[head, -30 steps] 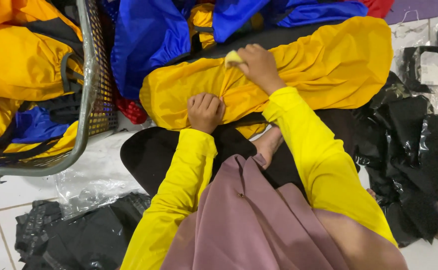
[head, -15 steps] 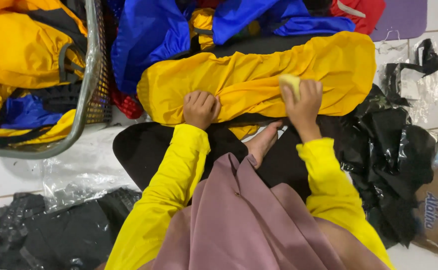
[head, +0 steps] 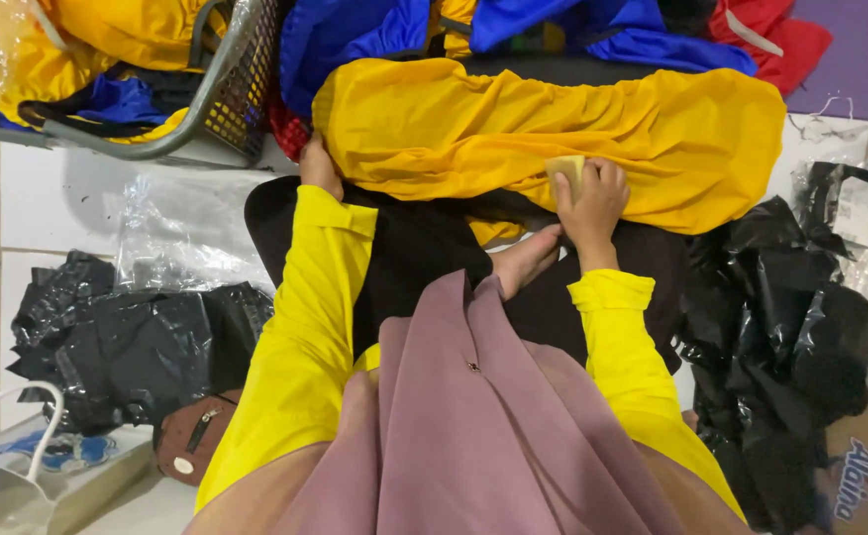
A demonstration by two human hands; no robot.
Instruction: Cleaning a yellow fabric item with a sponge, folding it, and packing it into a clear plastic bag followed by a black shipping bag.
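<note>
A yellow garment [head: 553, 129] lies spread across my lap over black fabric [head: 414, 248]. My right hand [head: 592, 198] presses a small pale yellow block [head: 565, 170] against the garment's lower edge. My left hand [head: 317, 166] grips the garment's left end, its fingers partly tucked under the cloth. Both my arms are in yellow sleeves, and a mauve cloth [head: 483, 426] hangs down in front of me. A bare foot [head: 523, 260] shows between my arms.
A grey wire basket [head: 211, 109] at the upper left holds yellow and blue garments. Blue and red garments [head: 572, 30] pile behind the yellow one. Black plastic bags [head: 127, 337] lie at the left and black plastic bags [head: 790, 337] at the right on white tiles. A brown pouch [head: 191, 446] sits bottom left.
My right hand with the block has slid from the garment's upper left toward its lower right. My left hand has shifted left to the garment's end.
</note>
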